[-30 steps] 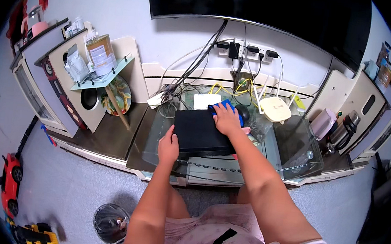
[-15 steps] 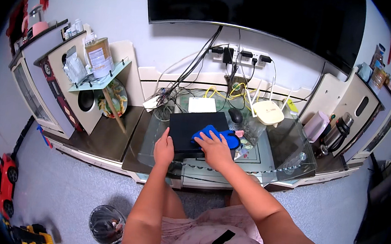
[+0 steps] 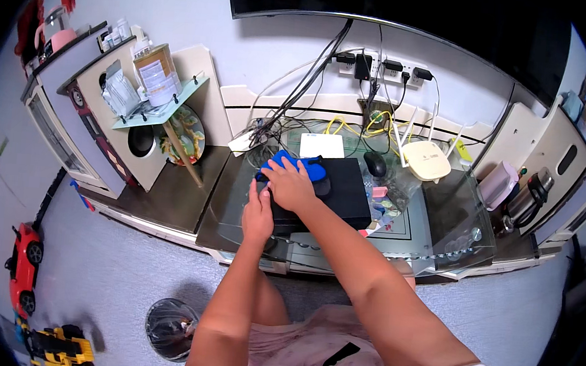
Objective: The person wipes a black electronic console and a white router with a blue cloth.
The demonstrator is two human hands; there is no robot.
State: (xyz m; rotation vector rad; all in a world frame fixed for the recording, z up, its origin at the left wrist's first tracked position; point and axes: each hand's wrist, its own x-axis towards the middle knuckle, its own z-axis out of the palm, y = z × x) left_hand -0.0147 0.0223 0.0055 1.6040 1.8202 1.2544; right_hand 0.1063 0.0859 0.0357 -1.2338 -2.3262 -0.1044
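Note:
A flat black box [image 3: 348,195] lies on the glass-topped stand [image 3: 408,250]. Over its far left corner, my right hand [image 3: 292,187] presses down on a bright blue cloth [image 3: 314,171] with dark edging, fingers spread across it. My left hand [image 3: 257,213] holds the box's left side, its fingertips close to the right hand and the cloth. Part of the cloth is hidden beneath the right hand.
Behind the box are a white flat device [image 3: 322,145], a black mouse [image 3: 375,164], a white router [image 3: 426,160] and tangled cables. A purple kettle [image 3: 498,186] and steel thermos [image 3: 532,197] stand right. A lined bin [image 3: 170,329] and red toy car [image 3: 24,270] are on the floor.
My right hand has slid the blue cloth left across the box top, from its right end to its far left corner. My left hand stays at the box's left side. The whole view has shifted slightly.

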